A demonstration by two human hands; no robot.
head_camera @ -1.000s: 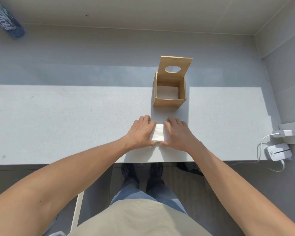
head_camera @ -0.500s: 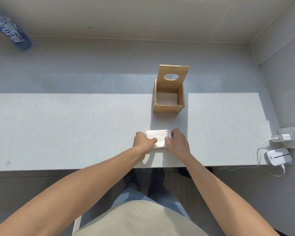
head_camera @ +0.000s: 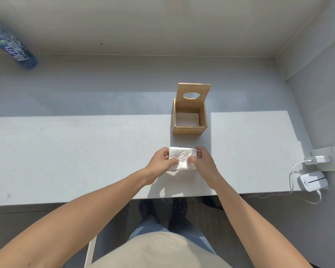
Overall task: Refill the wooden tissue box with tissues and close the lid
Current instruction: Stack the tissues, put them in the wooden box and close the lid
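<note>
Two bare forearms reach up from the bottom corners of the frame and converge just below centre, over the near part of a pale grey table (head_camera: 66,151). At the left end of a white tissue stack (head_camera: 182,158) is the left hand (head_camera: 161,163), whose thumb lies across the stack's top face while its curled fingers wrap the far left edge, so it grips the stack. The right hand (head_camera: 202,161) mirrors it at the right end, thumb pressed on top near the middle and fingers curled round the far right corner, also gripping the stack. The two thumbs nearly meet on the tissue, which dimples slightly beneath them. A shadow of hands and stack falls on the table nearer the bottom of the frame; whether the stack is touching the surface or is raised off it cannot be told for certain. Just above the hands, right of centre, stands the wooden tissue box (head_camera: 190,120), apart from the stack, its hinged lid (head_camera: 193,93) standing upright at the far side with the oval opening showing. Some white tissue already lies low inside the box. In the upper left corner a blue-labelled plastic bottle (head_camera: 14,47) appears tilted by the wide lens. At the right edge a white charger plug (head_camera: 317,159) sits in a wall socket plate, and a cable runs down to a small white device (head_camera: 313,183) below it. At the bottom centre are the person's beige top, blue trousers and dark shoes.
</note>
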